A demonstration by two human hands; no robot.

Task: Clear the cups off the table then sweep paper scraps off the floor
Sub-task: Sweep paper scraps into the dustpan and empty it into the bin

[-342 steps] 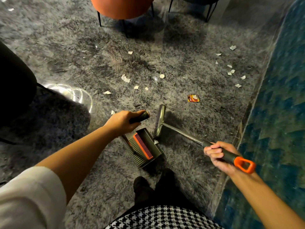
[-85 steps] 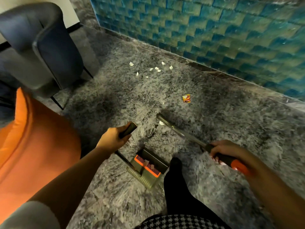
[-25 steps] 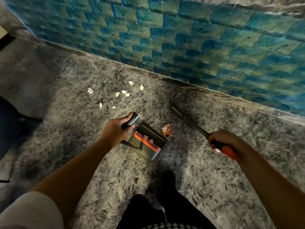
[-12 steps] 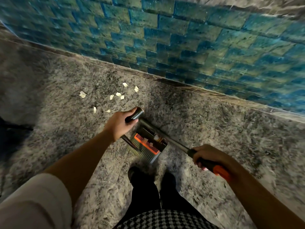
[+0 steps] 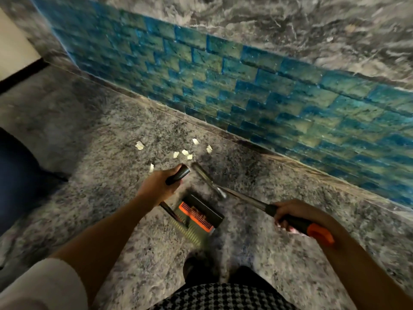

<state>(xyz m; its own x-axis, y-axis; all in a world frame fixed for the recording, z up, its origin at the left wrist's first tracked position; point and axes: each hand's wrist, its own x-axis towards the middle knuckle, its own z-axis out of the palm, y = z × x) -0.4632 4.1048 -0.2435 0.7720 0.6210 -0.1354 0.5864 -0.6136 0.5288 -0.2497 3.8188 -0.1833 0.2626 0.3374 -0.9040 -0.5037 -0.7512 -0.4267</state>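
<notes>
A: Where are the scraps?

B: The paper scraps (image 5: pixel 184 152) lie loose on the floor (image 5: pixel 89 153), a small cluster near the foot of the blue tiled wall (image 5: pixel 245 86), just beyond both tools. Something reddish sits by the orange comb (image 5: pixel 196 214) of the pan, too blurred to name.

A: And the grips?

B: The left grip (image 5: pixel 161 186) is curled round the dark upright handle of the dustpan (image 5: pixel 207 211). The pan is low, just ahead of the person's shoes (image 5: pixel 196 265); whether it touches the floor, and which way its mouth faces, cannot be told. The right grip (image 5: pixel 290 214) is wrapped round the broom handle (image 5: pixel 299 224) near its orange end. The shaft slants down to the broom head (image 5: pixel 209 183), which shows between the pan and the scraps.

A: Why held so?

B: Probably for one short pull of paper toward the pan. The long pan handle spares the person stooping. Holding the broom one-handed, far from the head, gives reach but loose control.

A: Any cups?

B: No cups and no tabletop are in view. By this, the work is in its sweeping half, and this cluster is not yet gathered.

A: What could go wrong?

B: The wall is close, so there is little room behind the scraps. The paper is light and a brisk stroke could scatter it.
</notes>
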